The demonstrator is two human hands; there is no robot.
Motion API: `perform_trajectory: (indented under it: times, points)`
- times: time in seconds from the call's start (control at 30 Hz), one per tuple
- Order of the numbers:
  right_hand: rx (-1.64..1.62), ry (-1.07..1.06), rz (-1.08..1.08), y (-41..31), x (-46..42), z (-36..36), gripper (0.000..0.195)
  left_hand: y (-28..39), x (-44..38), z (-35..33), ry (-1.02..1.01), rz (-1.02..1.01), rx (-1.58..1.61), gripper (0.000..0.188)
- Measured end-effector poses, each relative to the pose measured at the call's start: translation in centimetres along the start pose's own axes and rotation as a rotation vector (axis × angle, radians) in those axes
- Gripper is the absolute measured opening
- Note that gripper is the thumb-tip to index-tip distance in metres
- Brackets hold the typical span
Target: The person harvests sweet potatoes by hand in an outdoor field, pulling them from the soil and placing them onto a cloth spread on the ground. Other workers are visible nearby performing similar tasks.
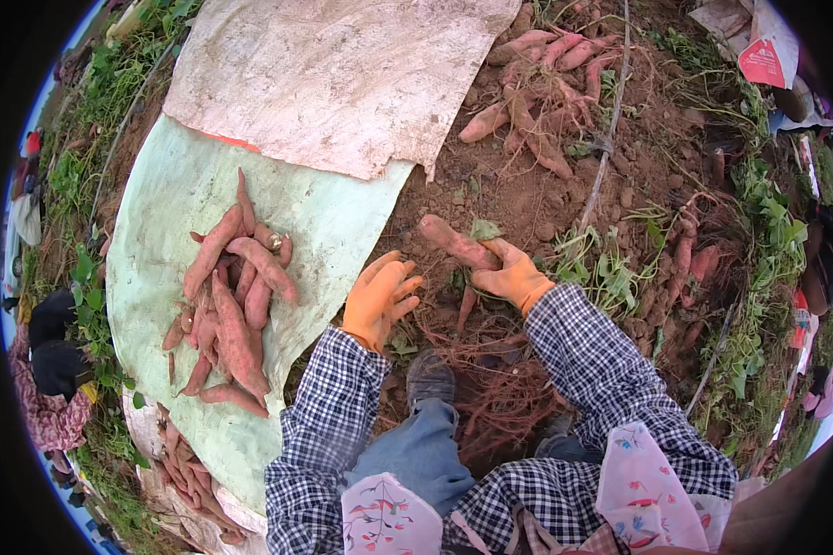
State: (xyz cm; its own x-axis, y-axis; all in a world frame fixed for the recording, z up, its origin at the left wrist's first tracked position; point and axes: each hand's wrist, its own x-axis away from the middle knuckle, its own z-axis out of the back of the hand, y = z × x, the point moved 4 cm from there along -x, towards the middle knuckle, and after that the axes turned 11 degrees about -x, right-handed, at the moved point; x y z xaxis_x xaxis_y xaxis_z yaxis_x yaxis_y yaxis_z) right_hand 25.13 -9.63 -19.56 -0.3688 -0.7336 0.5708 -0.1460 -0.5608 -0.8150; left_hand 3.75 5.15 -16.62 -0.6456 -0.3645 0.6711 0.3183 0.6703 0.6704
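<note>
My right hand (510, 276), in an orange glove, grips one end of a reddish sweet potato (455, 241), with a green leaf beside its thumb side. Held up just left of it is my left hand (382, 300), gloved alike, with fingers apart and nothing in it. A pile of sweet potatoes (236, 319) lies on a pale green woven sheet (340, 229) to the left. Beneath my right hand a small sweet potato (466, 309) points downward near a tangle of thin reddish roots (503, 395) between my boots.
Unseparated sweet potatoes (527, 111) with roots lie on the soil at the top. A whitish woven sheet (333, 76) overlaps the green one. More sweet potatoes (184, 465) lie lower left. A drip hose (607, 139) and green vines (763, 277) run at right. Co-workers (59, 388) are at the left rim.
</note>
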Motion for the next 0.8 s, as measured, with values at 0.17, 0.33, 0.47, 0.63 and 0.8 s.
perform_trajectory:
  times: [0.17,0.33,0.47,0.63,0.8]
  points:
    - [0.457,-0.140,0.463,-4.3,4.9,-5.6,0.059,-0.9,1.4,-1.6,-0.068,-0.031,-0.006,0.069]
    - [0.343,-0.159,0.021,-1.3,3.7,-1.2,0.048,0.4,2.8,2.6,0.163,-0.147,0.194,0.070]
    - [0.111,0.125,0.205,-5.0,0.5,4.6,0.058,3.4,5.5,11.9,0.459,-0.440,0.575,0.065]
    - [0.460,0.588,0.071,-5.2,-10.8,18.1,0.075,2.9,6.1,17.7,0.665,-0.428,0.782,0.073]
    - [0.682,0.545,-0.278,3.6,-19.0,22.3,0.082,1.9,6.3,15.0,0.539,-0.257,0.616,0.071]
